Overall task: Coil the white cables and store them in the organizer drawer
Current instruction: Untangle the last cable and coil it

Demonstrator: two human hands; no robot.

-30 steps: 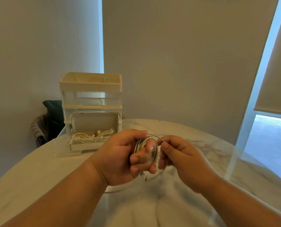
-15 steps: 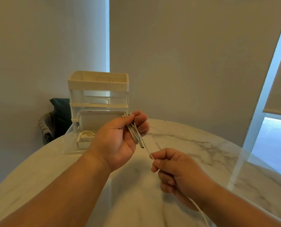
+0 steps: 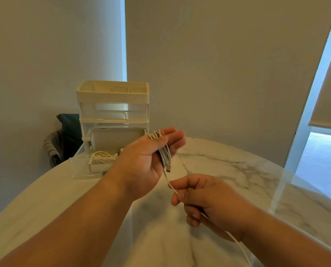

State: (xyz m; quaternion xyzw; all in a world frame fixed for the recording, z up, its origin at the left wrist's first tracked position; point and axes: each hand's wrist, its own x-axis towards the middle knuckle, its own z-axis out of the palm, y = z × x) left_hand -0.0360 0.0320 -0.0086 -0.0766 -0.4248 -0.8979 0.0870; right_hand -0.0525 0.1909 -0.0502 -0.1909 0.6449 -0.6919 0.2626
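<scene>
The first worry sits over on the left, at the cream plastic organizer with clear drawers (image 3: 112,98). Its bottom drawer (image 3: 98,167) stands pulled out on the white marble counter (image 3: 238,166) and already has a heap of coiled white cables (image 3: 101,156) in it, so a fat new bundle dropped on top could snag them or stop the drawer closing. Further right, the long white cable (image 3: 165,155) is wound in several loops round the left hand (image 3: 141,166). I would say those loops could slide off the fingertips, since nothing curls over them. The small plug (image 3: 168,169) hanging free below the bundle looks ready to let a turn unwind. Too hard a pull from the right hand (image 3: 209,203) would cinch the loops tight on the fingers, and the tail running away below it might catch on the counter edge; how much is left I cannot tell. As for pose, the left hand is raised between the drawer and the right hand, its back showing and its fingers stretched nearly straight like a spool. Whether the thumb pins the cable I cannot see. The right hand sits lower, thumb and forefinger pinching the cable a little below the plug, the other fingers curled in and the line taut between the two hands.
</scene>
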